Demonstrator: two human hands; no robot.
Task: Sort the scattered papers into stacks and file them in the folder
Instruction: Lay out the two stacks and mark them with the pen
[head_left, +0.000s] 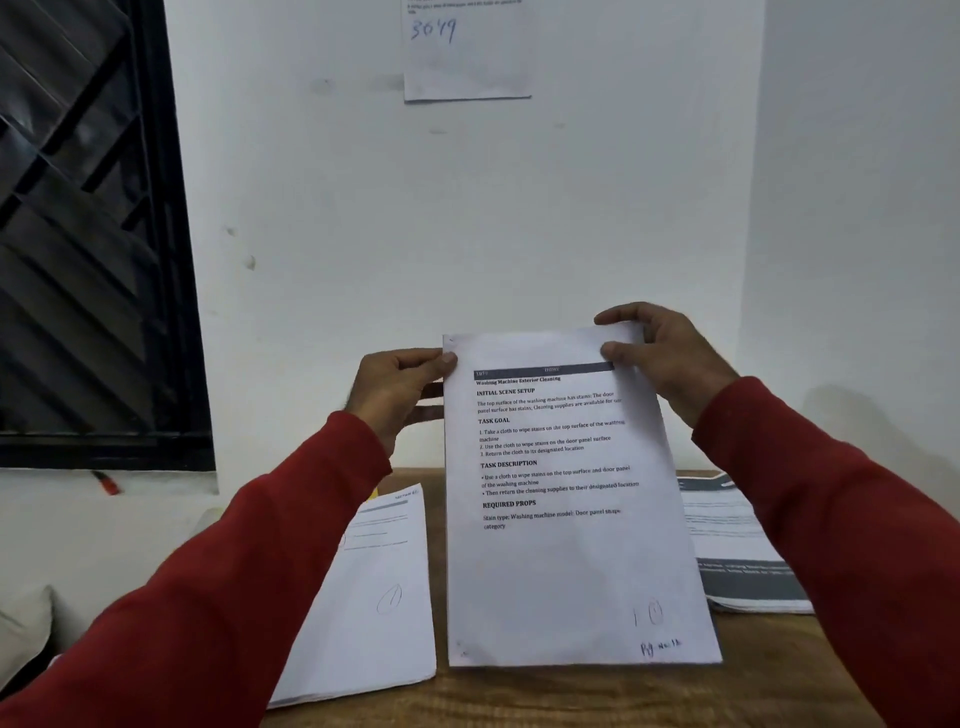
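A plain home room: wooden table (571, 696) against white wall (363, 208), barred window (78, 234), cushion (23, 623).

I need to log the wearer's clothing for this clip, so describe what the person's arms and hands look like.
Both arms wear long, plain dark red sleeves reaching to the wrists, with no visible logos or patterns. The left hand and right hand are bare: no gloves, and no rings, watch or bracelets show in this view.

Wooden table (597, 696) bears paper stacks (374, 597).
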